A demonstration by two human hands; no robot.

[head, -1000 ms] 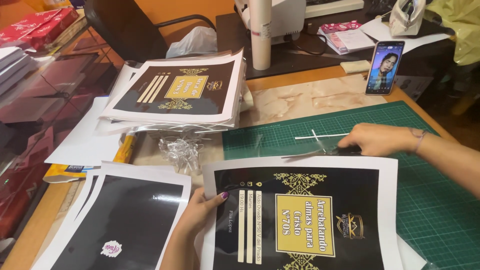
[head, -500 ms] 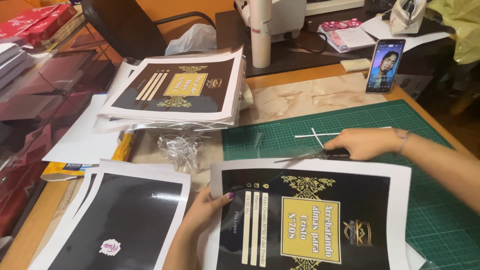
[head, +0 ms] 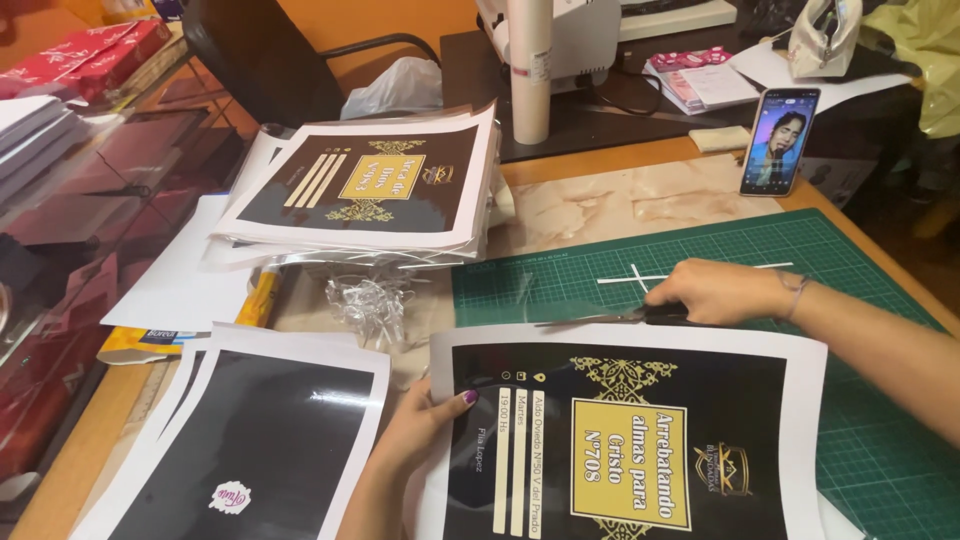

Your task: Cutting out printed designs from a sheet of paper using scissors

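While the left hand (head: 420,425) pinches the near left edge of a black-and-gold printed sheet (head: 620,440), thumb on top and fingers tucked under the paper, the right hand (head: 710,292) is clenched around the handles of a pair of scissors (head: 610,318) whose long blades lie almost flat along the sheet's far white margin. That sheet rests partly on the green cutting mat (head: 860,420), its far edge just below two thin white paper strips (head: 640,278) lying crossed on the mat. To the left lies a second sheet, mostly black with a small pale mark (head: 260,440), and beyond it a thick stack of similar prints (head: 370,190) sits at the back of the table; a clump of crinkled clear film (head: 365,300) lies between the stack and the sheets. A phone (head: 780,140) stands propped upright past the mat. Trimming this margin cleanly seems to call for keeping the paper taut with the left hand, holding the blades aligned with the border between black print and white edge, and closing them in long partial strokes rather than snapping shut, so the cut stays straight. Sliding the sheet toward the scissors, not twisting the wrist, would likely help avoid a wavy edge.
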